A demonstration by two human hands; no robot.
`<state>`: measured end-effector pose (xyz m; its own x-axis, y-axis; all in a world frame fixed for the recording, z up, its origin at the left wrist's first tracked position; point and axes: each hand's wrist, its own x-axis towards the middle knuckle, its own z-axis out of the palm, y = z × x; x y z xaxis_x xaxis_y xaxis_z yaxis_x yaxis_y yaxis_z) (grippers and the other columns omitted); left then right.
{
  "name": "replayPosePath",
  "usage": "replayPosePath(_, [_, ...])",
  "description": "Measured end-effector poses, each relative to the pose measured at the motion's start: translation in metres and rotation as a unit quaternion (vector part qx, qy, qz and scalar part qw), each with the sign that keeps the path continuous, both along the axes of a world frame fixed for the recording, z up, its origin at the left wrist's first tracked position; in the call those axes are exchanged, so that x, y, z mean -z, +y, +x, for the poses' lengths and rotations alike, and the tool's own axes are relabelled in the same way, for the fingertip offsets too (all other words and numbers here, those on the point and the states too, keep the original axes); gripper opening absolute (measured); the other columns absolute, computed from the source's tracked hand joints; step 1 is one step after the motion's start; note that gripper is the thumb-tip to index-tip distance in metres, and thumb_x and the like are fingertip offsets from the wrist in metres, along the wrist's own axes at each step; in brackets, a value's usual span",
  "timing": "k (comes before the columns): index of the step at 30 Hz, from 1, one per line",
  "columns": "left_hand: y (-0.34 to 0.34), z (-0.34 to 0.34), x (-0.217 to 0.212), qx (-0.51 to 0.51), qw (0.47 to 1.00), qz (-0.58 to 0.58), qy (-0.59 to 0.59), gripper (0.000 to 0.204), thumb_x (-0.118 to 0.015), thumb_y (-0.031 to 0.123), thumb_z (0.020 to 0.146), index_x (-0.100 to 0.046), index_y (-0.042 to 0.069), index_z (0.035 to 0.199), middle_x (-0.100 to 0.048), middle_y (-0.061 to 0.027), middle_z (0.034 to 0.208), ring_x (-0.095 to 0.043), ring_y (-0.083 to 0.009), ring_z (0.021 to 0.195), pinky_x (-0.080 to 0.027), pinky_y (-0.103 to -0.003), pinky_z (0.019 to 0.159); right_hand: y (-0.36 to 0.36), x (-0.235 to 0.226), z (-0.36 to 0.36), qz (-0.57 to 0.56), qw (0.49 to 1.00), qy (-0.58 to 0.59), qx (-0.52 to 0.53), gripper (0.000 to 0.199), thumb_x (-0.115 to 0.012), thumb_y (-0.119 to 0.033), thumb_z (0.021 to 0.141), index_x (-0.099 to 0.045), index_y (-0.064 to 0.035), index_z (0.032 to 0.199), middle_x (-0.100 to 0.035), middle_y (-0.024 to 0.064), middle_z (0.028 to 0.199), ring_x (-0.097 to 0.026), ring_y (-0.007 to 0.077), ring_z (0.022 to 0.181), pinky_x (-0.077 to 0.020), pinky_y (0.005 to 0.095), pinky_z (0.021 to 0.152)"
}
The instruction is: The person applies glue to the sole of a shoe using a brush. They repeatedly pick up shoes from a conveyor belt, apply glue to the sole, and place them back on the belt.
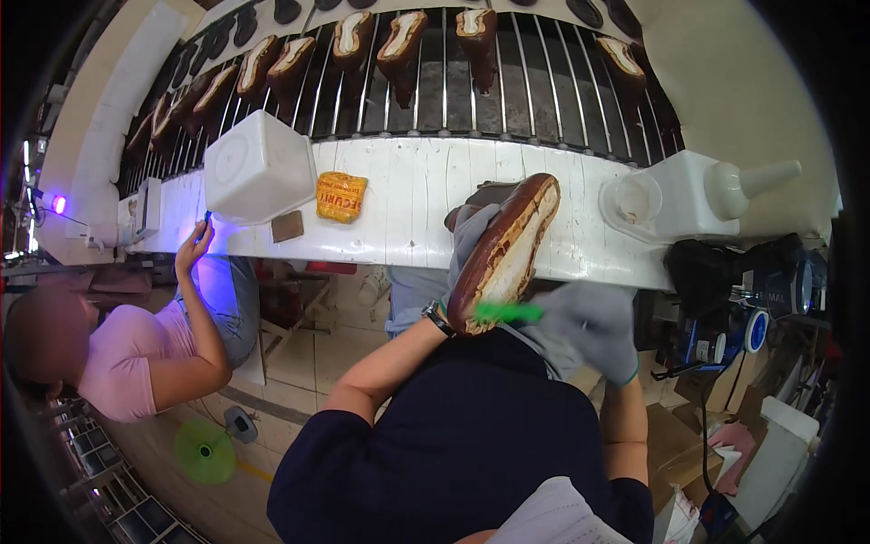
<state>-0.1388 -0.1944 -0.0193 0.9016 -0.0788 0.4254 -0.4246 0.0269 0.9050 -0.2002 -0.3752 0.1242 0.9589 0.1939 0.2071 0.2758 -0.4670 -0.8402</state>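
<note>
The brown shoe upper (pixel 513 256) slants from near-left to far-right over the near edge of the counter (pixel 394 238), its left side in your left hand's (pixel 468 238) grip, while your right hand (pixel 594 325), clasping a green tool (pixel 509 313), is nearer its close end.

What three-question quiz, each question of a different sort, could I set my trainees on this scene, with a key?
1. True or false: the left hand holds the shoe.
2. What colour is the tool in the right hand? A) red B) green C) blue
3. Fill in: the yellow packet lies on the white ____.

Key: 1. True. 2. B. 3. Table.
</note>
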Motion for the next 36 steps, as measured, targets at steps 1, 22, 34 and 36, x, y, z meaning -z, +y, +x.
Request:
replayPosePath(1, [-0.001,-0.002,-0.004,0.029,0.995,-0.041,0.082,0.079,-0.084,0.031,0.073,-0.045,0.003,0.136,-0.051,-0.015,0.128,-0.05,-0.0322,0.117,-0.038,-0.049,0.102,-0.004,0.007,0.001,0.028,0.998,0.037,0.048,0.012,-0.071,-0.005,0.084,-0.073,-0.0019,0.096,-0.067,0.0063,0.075,-0.066,0.009,0.069,-0.0501,0.0249,0.062])
replayPosePath(22, [0.045,0.007,-0.049,0.284,0.943,0.155,0.076,0.085,-0.079,0.017,0.083,-0.03,0.005,0.151,-0.047,-0.013,0.145,-0.05,-0.0256,0.131,-0.041,-0.039,0.112,0.016,-0.033,-0.006,-0.039,0.994,-0.103,0.028,0.025,-0.081,-0.006,0.074,-0.075,-0.005,0.098,-0.069,0.0088,0.081,-0.067,0.0204,0.068,-0.0507,0.0297,0.057])
replayPosePath(34, [0.049,0.057,-0.106,0.452,0.873,0.046,0.18,0.065,-0.072,0.014,0.089,-0.042,0.003,0.146,-0.054,-0.0136,0.142,-0.056,-0.0206,0.128,-0.044,-0.035,0.109,-0.012,-0.046,0.025,-0.034,0.987,-0.118,0.101,0.026,-0.079,-0.004,0.074,-0.076,-0.0067,0.1,-0.068,0.0089,0.08,-0.065,0.0195,0.066,-0.0484,0.0306,0.056])
replayPosePath(36, [0.05,0.057,-0.108,0.447,0.87,0.074,0.194,0.066,-0.072,0.014,0.088,-0.042,0.003,0.146,-0.055,-0.0133,0.141,-0.056,-0.0201,0.127,-0.045,-0.035,0.108,-0.006,-0.049,0.029,-0.052,0.986,-0.132,0.082,0.025,-0.079,-0.004,0.075,-0.076,-0.0065,0.099,-0.068,0.0088,0.08,-0.065,0.0186,0.066,-0.0481,0.0299,0.057])
